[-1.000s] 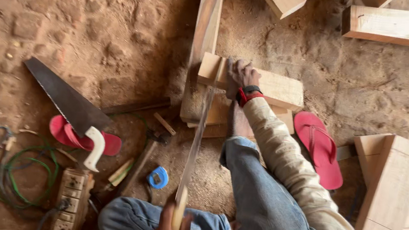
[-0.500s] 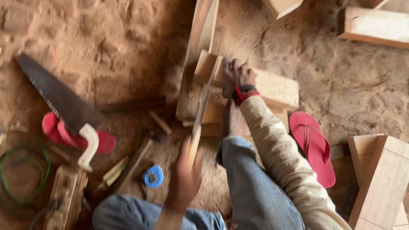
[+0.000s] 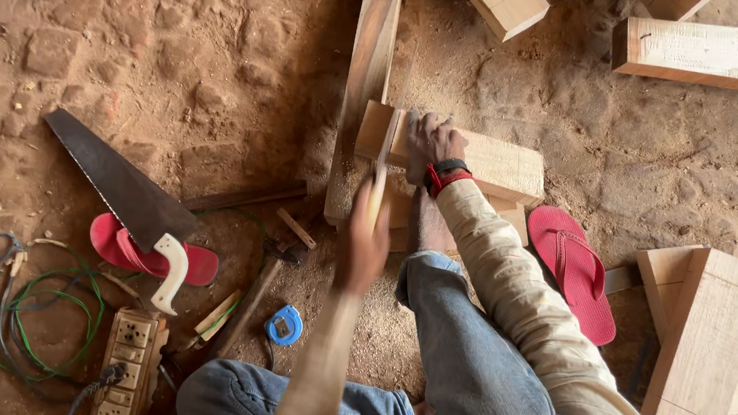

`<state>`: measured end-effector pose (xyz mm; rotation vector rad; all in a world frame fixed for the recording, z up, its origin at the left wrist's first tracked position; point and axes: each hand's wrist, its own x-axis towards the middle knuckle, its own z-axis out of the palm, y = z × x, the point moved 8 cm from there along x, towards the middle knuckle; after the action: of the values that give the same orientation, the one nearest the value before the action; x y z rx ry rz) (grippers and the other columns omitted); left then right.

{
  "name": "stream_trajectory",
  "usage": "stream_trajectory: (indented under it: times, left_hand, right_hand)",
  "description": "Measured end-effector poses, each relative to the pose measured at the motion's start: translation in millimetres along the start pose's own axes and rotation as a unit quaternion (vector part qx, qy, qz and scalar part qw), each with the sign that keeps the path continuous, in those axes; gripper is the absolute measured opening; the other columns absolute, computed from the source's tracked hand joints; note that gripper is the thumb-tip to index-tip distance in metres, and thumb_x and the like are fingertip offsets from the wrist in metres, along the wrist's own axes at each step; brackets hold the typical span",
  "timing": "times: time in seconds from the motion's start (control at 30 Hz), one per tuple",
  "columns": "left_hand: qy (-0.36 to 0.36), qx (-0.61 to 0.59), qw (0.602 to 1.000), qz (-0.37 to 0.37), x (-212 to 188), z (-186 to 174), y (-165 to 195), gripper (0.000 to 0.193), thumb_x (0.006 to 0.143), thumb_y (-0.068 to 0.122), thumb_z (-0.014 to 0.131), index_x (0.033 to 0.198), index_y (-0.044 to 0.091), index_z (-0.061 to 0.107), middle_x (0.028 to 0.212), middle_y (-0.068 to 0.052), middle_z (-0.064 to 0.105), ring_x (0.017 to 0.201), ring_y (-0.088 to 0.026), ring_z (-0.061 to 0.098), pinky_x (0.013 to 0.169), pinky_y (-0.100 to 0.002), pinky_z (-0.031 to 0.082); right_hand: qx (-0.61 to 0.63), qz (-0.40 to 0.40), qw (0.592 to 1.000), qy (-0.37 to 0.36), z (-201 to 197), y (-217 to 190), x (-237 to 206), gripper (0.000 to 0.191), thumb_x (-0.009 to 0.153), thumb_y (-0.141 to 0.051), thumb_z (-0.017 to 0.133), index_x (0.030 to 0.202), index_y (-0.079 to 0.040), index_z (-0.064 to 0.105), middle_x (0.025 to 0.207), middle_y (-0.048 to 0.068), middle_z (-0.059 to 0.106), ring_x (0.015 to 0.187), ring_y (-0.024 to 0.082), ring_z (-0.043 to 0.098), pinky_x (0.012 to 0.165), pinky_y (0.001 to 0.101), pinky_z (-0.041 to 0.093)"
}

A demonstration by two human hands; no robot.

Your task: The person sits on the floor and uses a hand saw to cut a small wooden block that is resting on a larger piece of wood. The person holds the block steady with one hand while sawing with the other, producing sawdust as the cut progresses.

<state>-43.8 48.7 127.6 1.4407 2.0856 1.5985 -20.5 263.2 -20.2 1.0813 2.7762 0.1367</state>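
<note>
A pale wooden block (image 3: 491, 161) lies across a long dark plank (image 3: 365, 81) on the dirt floor. My right hand (image 3: 432, 141), with a red and black watch at the wrist, presses flat on the block's left part. My left hand (image 3: 364, 245) is shut on the handle of a hand saw (image 3: 382, 159). Its thin blade stands on edge in the block just left of my right hand. My bare foot (image 3: 426, 224) rests beside the lower timber under the block.
A second hand saw (image 3: 123, 188) lies on a red sandal (image 3: 126, 249) at left. Nearby are a hammer (image 3: 258, 287), a blue tape measure (image 3: 285, 325), a socket strip (image 3: 127, 357) and coiled wires (image 3: 24, 319). Another red sandal (image 3: 575, 268) and wooden blocks (image 3: 703, 343) lie at right.
My left hand has pushed the saw forward, from near my knee up close to the block, so much less blade shows. My right hand has stayed on the block.
</note>
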Motion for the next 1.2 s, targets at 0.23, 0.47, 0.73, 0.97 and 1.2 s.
stream_trajectory:
  times: [0.23, 0.47, 0.73, 0.97, 1.2]
  left_hand:
    - [-0.042, -0.022, 0.998, -0.050, -37, -32, 28, 0.048, 0.106, 0.010, 0.058, 0.148, -0.007, 0.042, 0.126, -0.031, 0.066, 0.112, -0.037, 0.071, 0.090, -0.041, 0.058]
    - [-0.024, 0.060, 0.986, -0.154, -174, -123, 88, 0.048, 0.098, 0.011, 0.059, 0.144, -0.001, 0.049, 0.121, -0.031, 0.071, 0.099, -0.037, 0.077, 0.075, -0.040, 0.067]
    - [-0.003, 0.007, 1.000, -0.012, -13, -36, 40, 0.043, 0.106, 0.014, 0.059, 0.145, 0.000, 0.049, 0.121, -0.029, 0.070, 0.104, -0.042, 0.074, 0.079, -0.043, 0.061]
    - [-0.031, -0.046, 0.996, -0.071, -24, -9, 6, 0.049, 0.104, 0.008, 0.056, 0.150, -0.002, 0.042, 0.136, -0.030, 0.062, 0.121, -0.041, 0.066, 0.092, -0.043, 0.058]
    - [-0.087, 0.018, 0.939, -0.332, -191, -119, 42, 0.058, 0.093, 0.023, 0.064, 0.146, 0.004, 0.047, 0.123, -0.021, 0.074, 0.105, -0.026, 0.080, 0.088, -0.037, 0.063]
  right_hand:
    - [-0.017, -0.032, 0.999, 0.037, -16, 1, -3, 0.107, 0.070, -0.034, 0.077, 0.158, 0.000, 0.025, 0.138, 0.028, 0.047, 0.121, 0.051, 0.054, 0.094, 0.0539, 0.051]
    - [0.017, -0.017, 0.995, -0.093, -24, 4, -4, 0.113, 0.069, -0.034, 0.080, 0.160, 0.002, 0.021, 0.141, 0.028, 0.043, 0.121, 0.049, 0.053, 0.095, 0.0529, 0.049]
    - [0.022, -0.013, 0.999, -0.025, -11, 5, -4, 0.106, 0.076, -0.036, 0.072, 0.164, -0.004, 0.023, 0.143, 0.026, 0.046, 0.124, 0.048, 0.055, 0.092, 0.0528, 0.052]
    - [-0.053, -0.019, 0.996, -0.063, 1, 10, 5, 0.126, 0.058, -0.046, 0.082, 0.158, -0.005, 0.018, 0.144, 0.025, 0.039, 0.127, 0.050, 0.047, 0.098, 0.0516, 0.046]
    - [-0.017, -0.041, 0.998, -0.047, 6, 11, 7, 0.120, 0.059, -0.040, 0.081, 0.160, -0.005, 0.028, 0.139, 0.022, 0.049, 0.117, 0.046, 0.058, 0.091, 0.0483, 0.053]
